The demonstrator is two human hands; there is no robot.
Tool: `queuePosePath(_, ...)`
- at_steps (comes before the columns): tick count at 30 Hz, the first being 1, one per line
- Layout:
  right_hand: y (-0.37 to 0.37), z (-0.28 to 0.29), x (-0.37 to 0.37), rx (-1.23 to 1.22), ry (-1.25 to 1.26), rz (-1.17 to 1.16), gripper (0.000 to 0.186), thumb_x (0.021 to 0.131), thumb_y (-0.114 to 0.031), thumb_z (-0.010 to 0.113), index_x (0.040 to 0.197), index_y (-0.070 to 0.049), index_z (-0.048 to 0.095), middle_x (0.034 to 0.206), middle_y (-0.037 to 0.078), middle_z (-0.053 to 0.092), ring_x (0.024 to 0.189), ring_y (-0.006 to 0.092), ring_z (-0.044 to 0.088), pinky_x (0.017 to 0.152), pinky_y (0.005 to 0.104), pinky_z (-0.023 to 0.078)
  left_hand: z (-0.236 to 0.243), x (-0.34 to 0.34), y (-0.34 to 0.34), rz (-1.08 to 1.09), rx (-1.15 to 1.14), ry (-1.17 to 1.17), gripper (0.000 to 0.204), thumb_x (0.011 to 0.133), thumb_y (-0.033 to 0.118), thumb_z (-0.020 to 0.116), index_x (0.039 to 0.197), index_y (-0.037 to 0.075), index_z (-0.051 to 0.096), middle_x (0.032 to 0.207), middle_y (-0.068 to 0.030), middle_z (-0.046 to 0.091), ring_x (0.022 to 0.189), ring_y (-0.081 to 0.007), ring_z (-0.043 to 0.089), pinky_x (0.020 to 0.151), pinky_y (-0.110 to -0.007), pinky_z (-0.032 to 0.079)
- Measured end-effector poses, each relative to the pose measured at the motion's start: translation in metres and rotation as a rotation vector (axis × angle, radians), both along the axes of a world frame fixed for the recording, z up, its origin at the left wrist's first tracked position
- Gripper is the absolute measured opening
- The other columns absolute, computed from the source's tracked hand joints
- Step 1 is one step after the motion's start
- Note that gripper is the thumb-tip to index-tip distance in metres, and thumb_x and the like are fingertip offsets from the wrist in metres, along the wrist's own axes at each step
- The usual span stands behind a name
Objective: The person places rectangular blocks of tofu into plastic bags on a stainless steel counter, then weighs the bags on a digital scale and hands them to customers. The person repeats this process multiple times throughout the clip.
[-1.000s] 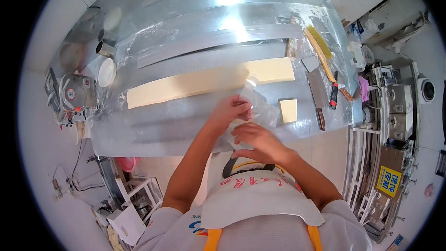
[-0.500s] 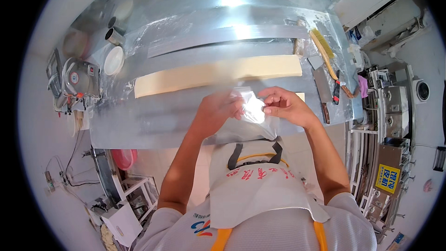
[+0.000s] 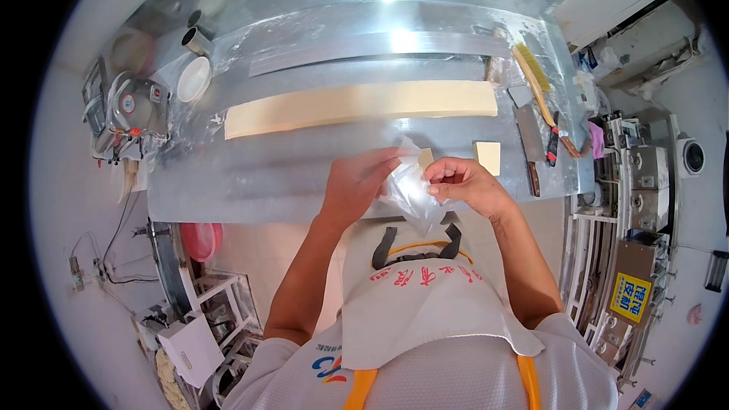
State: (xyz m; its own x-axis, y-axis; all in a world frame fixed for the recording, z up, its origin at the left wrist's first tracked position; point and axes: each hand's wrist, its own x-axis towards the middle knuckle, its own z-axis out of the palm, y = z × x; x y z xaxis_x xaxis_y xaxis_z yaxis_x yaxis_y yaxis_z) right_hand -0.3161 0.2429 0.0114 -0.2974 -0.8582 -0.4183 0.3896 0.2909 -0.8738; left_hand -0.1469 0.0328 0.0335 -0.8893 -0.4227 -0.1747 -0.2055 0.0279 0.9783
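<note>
A clear plastic bag (image 3: 412,196) hangs between my two hands above the near edge of the metal table, bright with reflected light. My left hand (image 3: 355,186) is closed on its left side, with the fingertips partly hidden by the bag. My right hand (image 3: 468,188) has its fingers curled and pinches the bag's right edge. Just behind the bag a small pale piece (image 3: 426,157) shows in part. To the right of it lies a pale cream square block of what looks like dough sheets (image 3: 487,158). A long cream dough strip (image 3: 364,108) stretches across the table beyond my hands.
Past the strip lies a long metal straightedge (image 3: 372,48). At the right are a cleaver (image 3: 528,137), a scraper (image 3: 521,96), a red-and-black handled tool (image 3: 553,144) and a wooden brush (image 3: 535,76). On the left stand a white bowl (image 3: 194,80), a metal cup (image 3: 197,42) and a machine (image 3: 137,106).
The bag has been turned and crumpled between my hands, and its mouth now tilts. The square block and the small piece behind the bag have come into clearer view. My view has shifted slightly.
</note>
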Motion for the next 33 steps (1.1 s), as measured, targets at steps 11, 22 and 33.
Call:
queuePosePath(11, 0.031, -0.027, -0.006, -0.128, -0.195, -0.027, 0.024, 0.097, -0.015, 0.079, 0.116, 0.000, 0.079, 0.103, 0.005, 0.077, 0.090, 0.0121, 0.068, 0.084, 0.0281, 0.055, 0.006, -0.002, 0.064, 0.067, -0.143, -0.090, 0.026, 0.107, 0.009, 0.061, 0.127, 0.008, 0.077, 0.088, -0.0021, 0.075, 0.060, -0.0068, 0.060, 0.054, -0.024, 0.048)
queuePosePath(22, 0.049, -0.027, -0.004, 0.005, 0.076, -0.036, 0.020, 0.097, -0.018, 0.077, 0.099, 0.002, 0.081, 0.088, 0.005, 0.077, 0.082, 0.0104, 0.067, 0.080, 0.0272, 0.055, 0.008, 0.011, 0.114, 0.233, -0.218, -0.085, 0.023, 0.108, 0.007, 0.060, 0.125, 0.002, 0.074, 0.089, -0.0033, 0.073, 0.062, -0.0084, 0.064, 0.053, -0.024, 0.049)
queuePosePath(33, 0.016, -0.001, 0.023, -0.036, 0.315, 0.035, 0.021, 0.094, -0.018, 0.075, 0.092, 0.003, 0.079, 0.083, 0.004, 0.075, 0.078, 0.0108, 0.066, 0.076, 0.0288, 0.053, -0.007, 0.058, 0.111, 0.481, 0.037, 0.020, 0.028, 0.110, 0.018, 0.060, 0.129, 0.002, 0.073, 0.083, -0.0023, 0.069, 0.059, -0.0083, 0.058, 0.055, -0.025, 0.048)
